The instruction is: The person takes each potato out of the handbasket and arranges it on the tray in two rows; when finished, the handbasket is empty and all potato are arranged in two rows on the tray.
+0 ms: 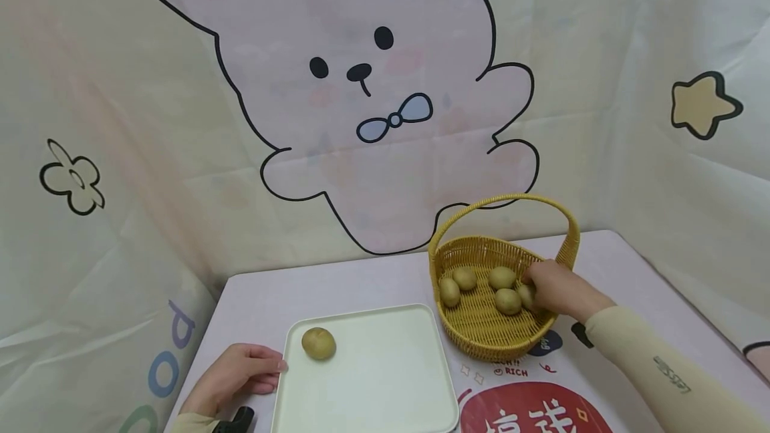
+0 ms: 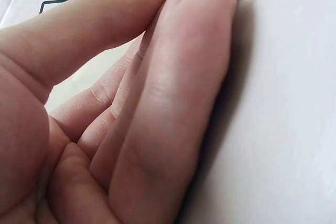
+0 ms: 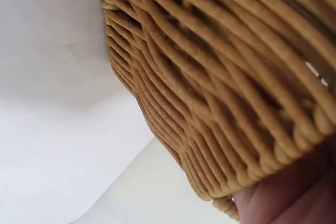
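My left hand (image 1: 240, 374) is at the left side of a white tray (image 1: 385, 379), its thumb and fingers pinching the rim. In the left wrist view the thumb meets the bent fingers (image 2: 178, 87) at that pale rim. A single potato (image 1: 319, 344) lies near the tray's far left corner. My right hand (image 1: 562, 289) reaches over the right side of a yellow woven basket (image 1: 475, 343) and holds a potato (image 1: 527, 297), partly hidden by the hand. Several other potatoes (image 1: 502, 278) lie in the basket. The right wrist view shows mostly the basket's woven wall (image 3: 210, 82), which hides the fingers.
The basket's tall arched handle (image 1: 511, 198) rises over it, just behind my right hand. The tray and basket stand close together on a pale table cover (image 1: 361, 286) with a red printed patch (image 1: 535, 409) in front. Printed cloth (image 1: 397, 172) hangs behind the table.
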`<state>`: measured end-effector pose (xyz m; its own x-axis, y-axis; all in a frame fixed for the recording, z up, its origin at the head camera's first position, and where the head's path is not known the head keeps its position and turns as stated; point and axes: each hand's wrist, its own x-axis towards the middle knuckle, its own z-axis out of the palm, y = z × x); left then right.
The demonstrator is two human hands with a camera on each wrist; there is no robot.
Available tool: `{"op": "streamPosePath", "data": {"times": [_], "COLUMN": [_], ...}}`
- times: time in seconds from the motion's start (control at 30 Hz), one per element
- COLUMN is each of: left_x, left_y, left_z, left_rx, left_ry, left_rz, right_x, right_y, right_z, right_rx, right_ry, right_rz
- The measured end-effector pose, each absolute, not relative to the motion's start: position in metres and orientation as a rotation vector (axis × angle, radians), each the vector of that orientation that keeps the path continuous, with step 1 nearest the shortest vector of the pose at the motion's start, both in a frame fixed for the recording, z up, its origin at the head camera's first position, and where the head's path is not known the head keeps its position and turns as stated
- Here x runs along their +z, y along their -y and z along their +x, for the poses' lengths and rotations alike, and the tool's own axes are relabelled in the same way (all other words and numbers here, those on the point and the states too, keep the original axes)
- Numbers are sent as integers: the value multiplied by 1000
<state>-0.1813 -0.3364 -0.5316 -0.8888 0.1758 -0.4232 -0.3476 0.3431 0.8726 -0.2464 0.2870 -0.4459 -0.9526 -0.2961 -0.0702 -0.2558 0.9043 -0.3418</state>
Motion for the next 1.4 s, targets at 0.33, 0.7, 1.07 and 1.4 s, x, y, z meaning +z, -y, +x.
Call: {"op": "streamPosePath", "data": {"times": [0.33,0.7,1.07,1.4], "left_x": [-531,-531,-529,-528], "left_y": [335,338,337,336], "left_z": [-182,-182,-182,-181], "left_rx": [1560,1596,1605,1649], "left_ry": [-2170,-2186,-2202,-2163], "left_rz": [-155,-115,-140,-143], "right_x": [-423,-402,-408,-438], "right_y": [-282,-245,-151,-74], "right_z": [-228,-185,-172,-194], "right_rx": [-584,-856,-1115,-1122], "right_ry": [-3025,-2981,-2810,-2684], "right_rz": [-383,-423,-729,-870]}}
